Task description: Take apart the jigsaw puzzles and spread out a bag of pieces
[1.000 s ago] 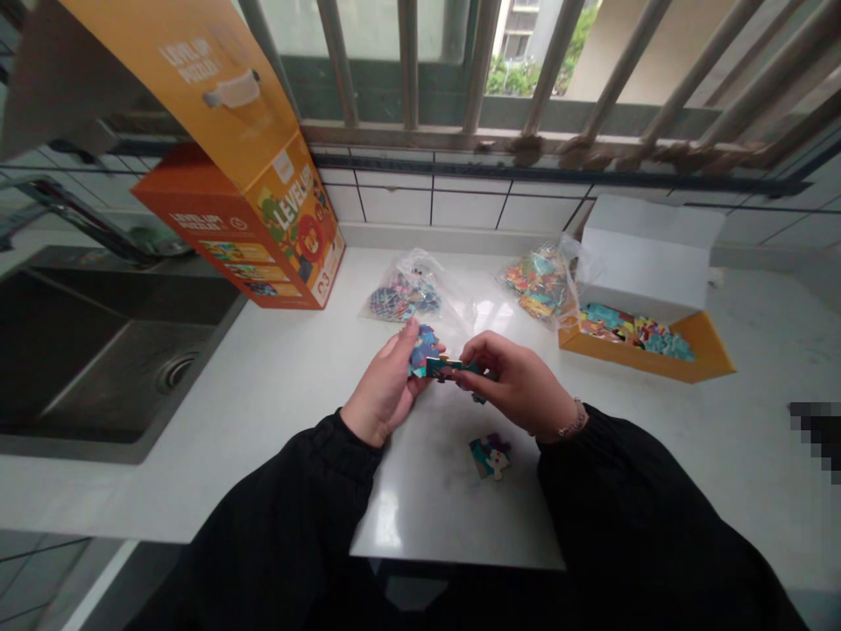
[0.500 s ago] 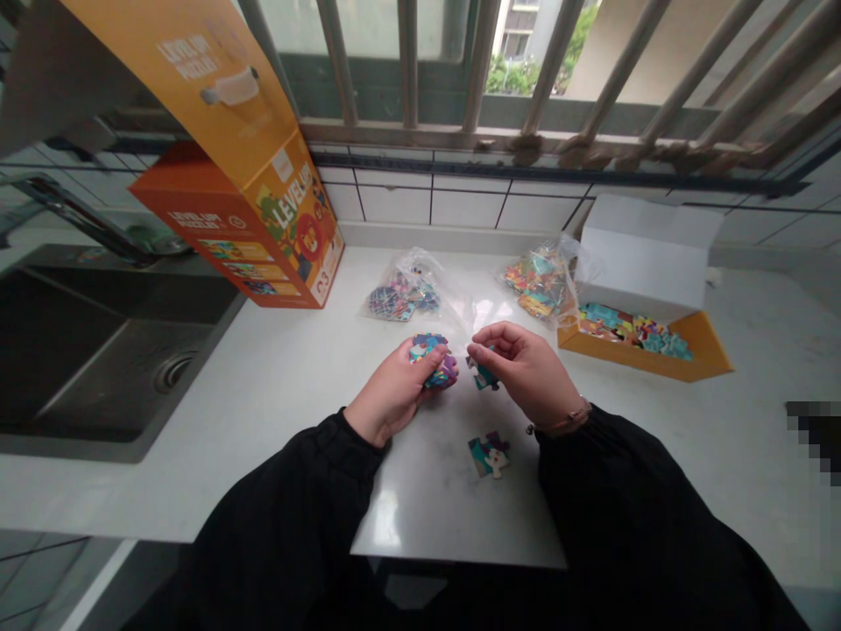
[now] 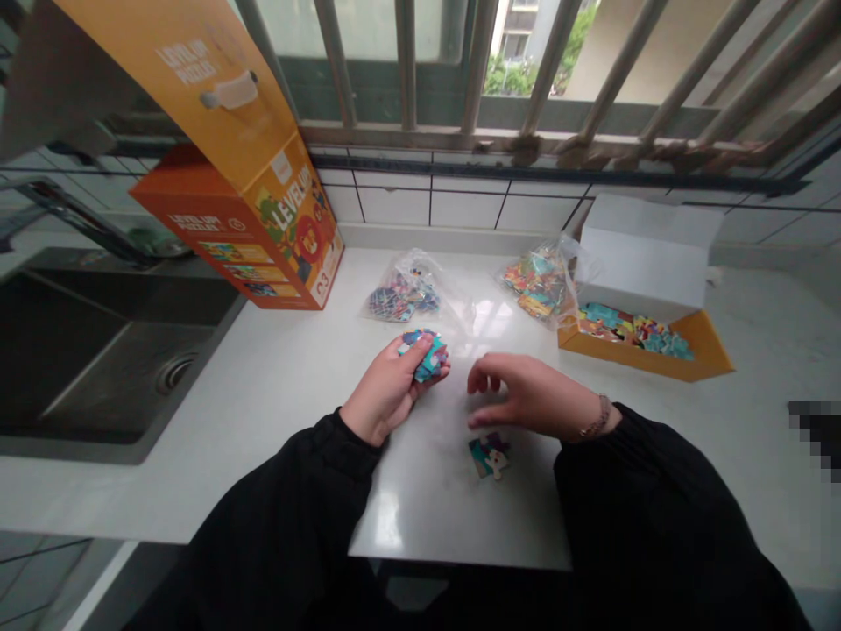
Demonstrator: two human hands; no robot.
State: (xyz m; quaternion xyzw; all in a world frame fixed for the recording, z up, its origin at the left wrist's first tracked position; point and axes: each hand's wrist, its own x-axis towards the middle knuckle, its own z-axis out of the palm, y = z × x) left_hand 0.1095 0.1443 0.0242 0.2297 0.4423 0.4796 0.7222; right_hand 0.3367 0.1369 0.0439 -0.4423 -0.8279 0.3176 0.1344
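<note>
My left hand (image 3: 394, 381) is closed around a stack of jigsaw puzzle pieces (image 3: 430, 358), teal and purple, with the thumb on top. To its right my right hand (image 3: 526, 394) hovers over the counter, thumb and fingers apart, with nothing seen between them. Just below its fingertips a teal and purple jigsaw piece with a white figure (image 3: 490, 456) lies on the white counter (image 3: 453, 491); whether it is one piece or joined pieces I cannot tell.
Two clear bags of puzzle pieces, the left bag (image 3: 407, 289) and the right bag (image 3: 535, 280), lie farther back. An open yellow box (image 3: 647, 355) of pieces stands right. At left are a tall orange puzzle box (image 3: 263, 237) and a dark sink (image 3: 124, 377). Window bars (image 3: 407, 70) rise behind.
The puzzle piece in my right hand is no longer there; that hand has opened and moved toward me. A teal piece now shows on top of my left hand's stack.
</note>
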